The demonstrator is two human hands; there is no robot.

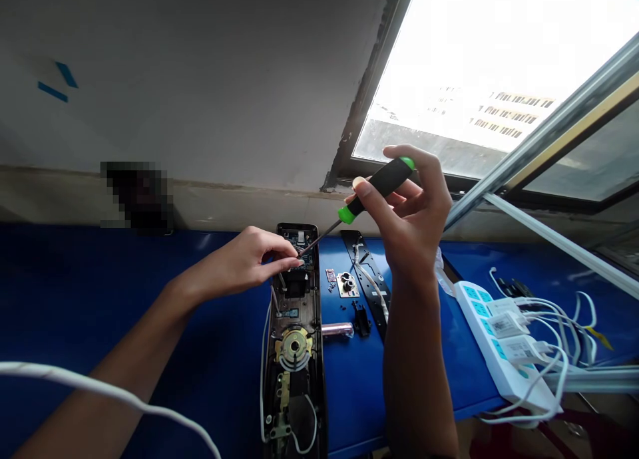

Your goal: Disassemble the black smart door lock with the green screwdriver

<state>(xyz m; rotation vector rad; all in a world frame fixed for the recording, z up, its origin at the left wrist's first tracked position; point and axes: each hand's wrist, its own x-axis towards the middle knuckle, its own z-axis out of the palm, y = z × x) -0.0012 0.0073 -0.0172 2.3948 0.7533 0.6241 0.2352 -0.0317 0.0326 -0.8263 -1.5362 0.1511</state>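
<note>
A long black device housing (295,306) lies open on the blue table, with a circuit board at its far end and a round metal part near its middle. My right hand (407,203) grips a black and green screwdriver (384,183), whose shaft slants down left to the board. At the shaft's tip, the thumb and fingers of my left hand (269,256) are pinched together over the board; whatever lies between them is too small to make out. Right of the housing are a small metal plate (348,285), a black bracket (361,319) and a long black panel (367,273) with a wire.
A white power strip (486,332) with several plugs and tangled cables stands at the right. A white cable (114,394) crosses the lower left. Behind the blue table (210,379) are a wall and a window, with a metal bar at the right.
</note>
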